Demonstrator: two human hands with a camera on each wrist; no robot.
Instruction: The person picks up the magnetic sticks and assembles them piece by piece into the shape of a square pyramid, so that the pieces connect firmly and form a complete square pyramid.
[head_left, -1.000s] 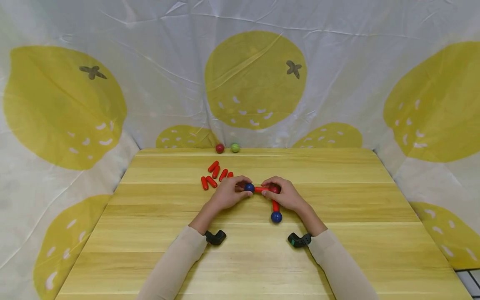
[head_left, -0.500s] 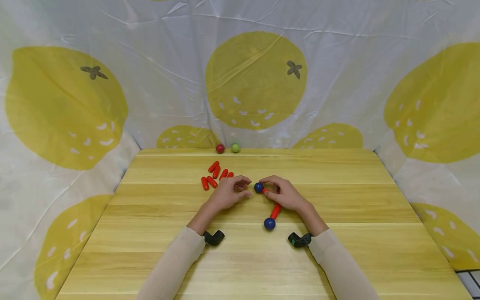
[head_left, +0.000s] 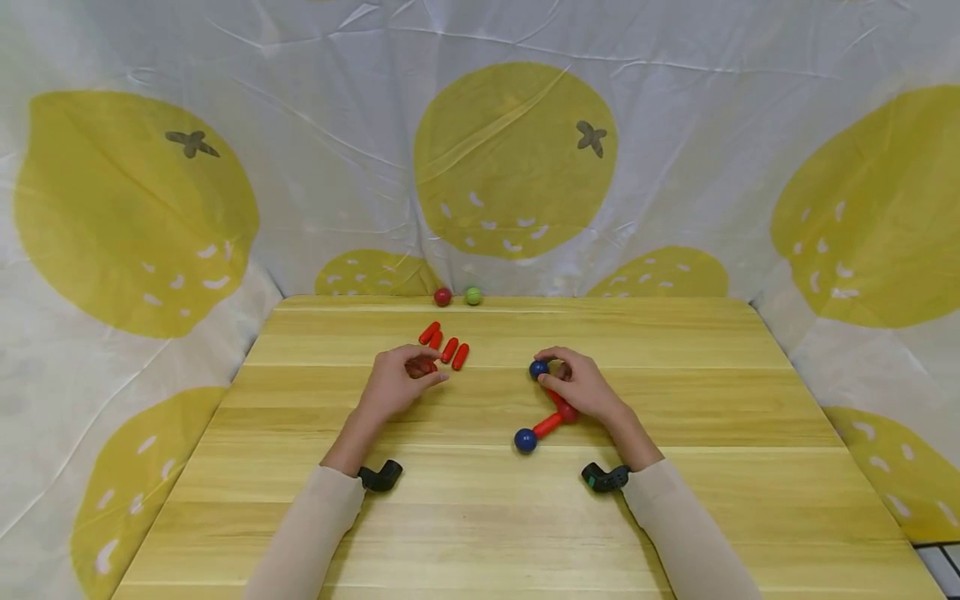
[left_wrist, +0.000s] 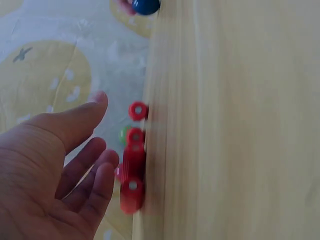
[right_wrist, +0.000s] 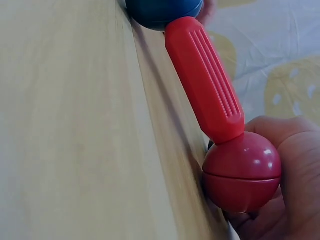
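the left hand (head_left: 392,383) stood left of centre in the head view, its thumb and fingers loosely curved with a wide gap between them, gripping nothing. the right hand (head_left: 590,388), right of centre, pinched the upper blue ball (head_left: 537,369) between thumb and finger. from that ball the first joined rod (head_left: 555,398), red and partly covered by the thumb, slanted down to a dark red ball (head_left: 569,413). there the second joined rod (head_left: 547,426), also red, ran toward the lower left and met the lower blue ball (head_left: 526,441), so the pieces made a bent chain. the right wrist view showed the dark red ball close up, with a seam round its middle.

just up and right of the left hand, four loose red rods (head_left: 450,350) lay near one another on the tabletop (head_left: 480,517). more red showed between the left thumb and fingers, too hidden to count. farther up, at the far edge, a red ball (head_left: 442,297) sat beside a green ball (head_left: 472,296), the two apart. beyond that edge, a white cloth (head_left: 330,167) printed with yellow lemons filled the top.
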